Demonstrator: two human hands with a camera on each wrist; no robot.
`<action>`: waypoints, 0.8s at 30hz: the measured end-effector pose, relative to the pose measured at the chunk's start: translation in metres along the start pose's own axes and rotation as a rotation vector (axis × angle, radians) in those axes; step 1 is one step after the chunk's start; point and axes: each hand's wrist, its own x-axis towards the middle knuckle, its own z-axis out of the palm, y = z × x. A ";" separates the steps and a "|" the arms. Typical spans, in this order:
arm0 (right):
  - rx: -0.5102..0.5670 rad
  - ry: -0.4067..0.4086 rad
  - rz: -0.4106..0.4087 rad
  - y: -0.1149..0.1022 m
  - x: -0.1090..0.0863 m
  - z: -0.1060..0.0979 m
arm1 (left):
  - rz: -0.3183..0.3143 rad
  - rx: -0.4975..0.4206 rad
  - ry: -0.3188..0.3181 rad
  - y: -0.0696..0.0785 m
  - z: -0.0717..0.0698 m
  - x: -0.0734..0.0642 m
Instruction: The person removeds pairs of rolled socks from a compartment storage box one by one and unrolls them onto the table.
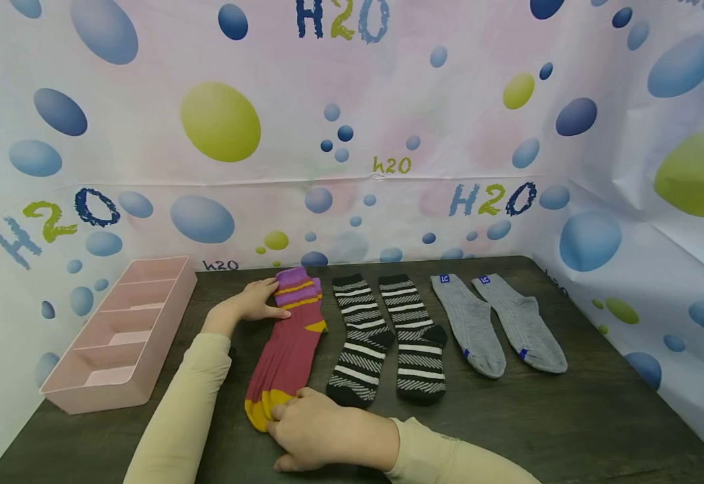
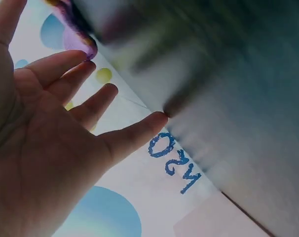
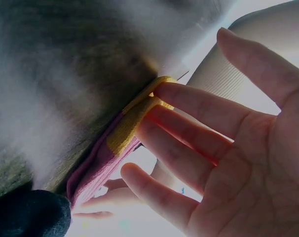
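Note:
Two maroon socks [image 1: 288, 343] with purple, yellow-striped cuffs and yellow heels and toes lie stacked on the dark table, cuffs away from me. My left hand [image 1: 249, 302] touches the cuff end, fingers spread. In the left wrist view its fingers [image 2: 125, 138] are extended, and a bit of purple cuff [image 2: 85, 47] shows at their tips. At the toe end my right hand [image 1: 322, 430] rests its fingertips on the yellow part. The right wrist view shows these fingers [image 3: 174, 153] fairly straight against the yellow toe [image 3: 125, 131].
Right of the maroon pair lie two black-and-white striped socks [image 1: 361, 336], side by side. Two grey socks [image 1: 469, 326] with blue tags lie farther right. A pink tray [image 1: 167, 336] with several compartments stands at the left. A patterned sheet [image 1: 352, 222] hangs behind the table.

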 end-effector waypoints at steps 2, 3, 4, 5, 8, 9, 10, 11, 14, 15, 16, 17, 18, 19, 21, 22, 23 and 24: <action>-0.008 0.003 -0.003 0.000 0.000 0.001 | 0.027 0.005 0.025 -0.001 0.000 -0.001; -0.012 0.005 -0.004 0.000 0.000 0.001 | 0.038 0.001 0.039 0.000 -0.001 -0.002; -0.015 0.007 -0.005 0.000 0.000 0.001 | 0.044 -0.007 0.054 0.000 -0.002 -0.003; -0.019 0.012 -0.006 0.000 0.000 0.001 | 0.049 -0.014 0.068 0.001 -0.002 -0.004; -0.030 0.029 -0.004 0.000 -0.001 0.002 | 0.067 -0.037 0.105 0.005 -0.004 -0.006; -0.032 0.034 -0.001 0.000 -0.001 0.002 | 0.071 -0.047 0.114 0.007 -0.004 -0.006; -0.032 0.039 -0.001 -0.001 -0.001 0.002 | 0.072 -0.057 0.119 0.008 -0.003 -0.007; -0.032 0.042 0.002 -0.001 -0.001 0.001 | 0.074 -0.063 0.125 0.009 -0.003 -0.009; -0.034 0.049 0.016 -0.001 -0.003 0.000 | 0.079 -0.082 0.153 0.012 -0.003 -0.012; -0.041 0.053 0.024 -0.002 -0.003 -0.001 | 0.078 -0.088 0.165 0.012 -0.003 -0.013; -0.051 0.061 0.033 -0.002 -0.004 -0.002 | 0.080 -0.090 0.180 0.012 -0.003 -0.013; -0.063 0.071 0.043 -0.003 -0.005 -0.003 | 0.080 -0.094 0.193 0.013 -0.004 -0.015; -0.075 0.082 0.053 -0.003 -0.007 -0.004 | 0.081 -0.095 0.207 0.013 -0.004 -0.015; -0.083 0.093 0.064 -0.004 -0.008 -0.005 | 0.081 -0.091 0.220 0.013 -0.005 -0.016; -0.102 0.118 0.084 -0.006 -0.011 -0.007 | 0.078 -0.087 0.237 0.013 -0.005 -0.017; -0.107 0.131 0.092 -0.006 -0.012 -0.008 | 0.078 -0.082 0.239 0.012 -0.005 -0.018; -0.107 0.138 0.100 -0.007 -0.013 -0.010 | 0.073 -0.082 0.234 0.012 -0.005 -0.018; -0.106 0.142 0.106 -0.008 -0.014 -0.010 | 0.074 -0.078 0.228 0.010 -0.004 -0.018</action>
